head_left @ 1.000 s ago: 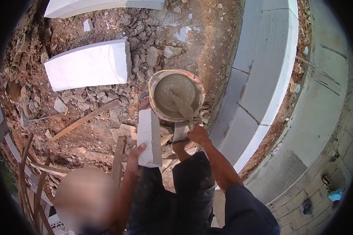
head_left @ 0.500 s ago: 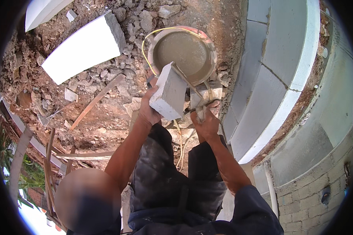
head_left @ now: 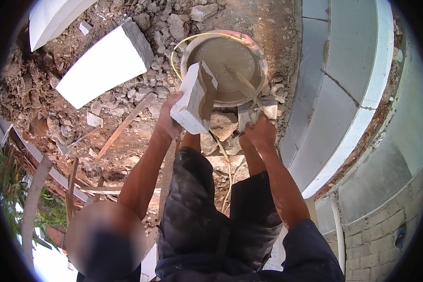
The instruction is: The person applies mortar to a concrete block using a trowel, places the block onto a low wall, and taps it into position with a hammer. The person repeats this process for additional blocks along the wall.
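Note:
My left hand point(head_left: 168, 120) grips a white block point(head_left: 185, 101), tilted at the bucket's near left, with wet grey mortar point(head_left: 206, 91) coating its right face. My right hand point(head_left: 263, 134) is closed on the handle of a mortar-covered trowel point(head_left: 244, 82), whose blade reaches into the bucket point(head_left: 261, 61). The bucket has a yellow handle and holds smooth grey mortar. It stands on rubble between my hands and the top of the view. My knees are bent below it.
Two white blocks point(head_left: 103, 63) lie on broken rubble point(head_left: 174, 26) at upper left. Wooden strips point(head_left: 122, 129) lie at left. A stepped run of grey blocks point(head_left: 343, 56) curves along the right, beside a white pipe point(head_left: 336, 225) and a block wall point(head_left: 376, 235).
My left hand has lifted and turned the block, whose side now shows mortar. The trowel came out toward the block and now reaches back into the bucket.

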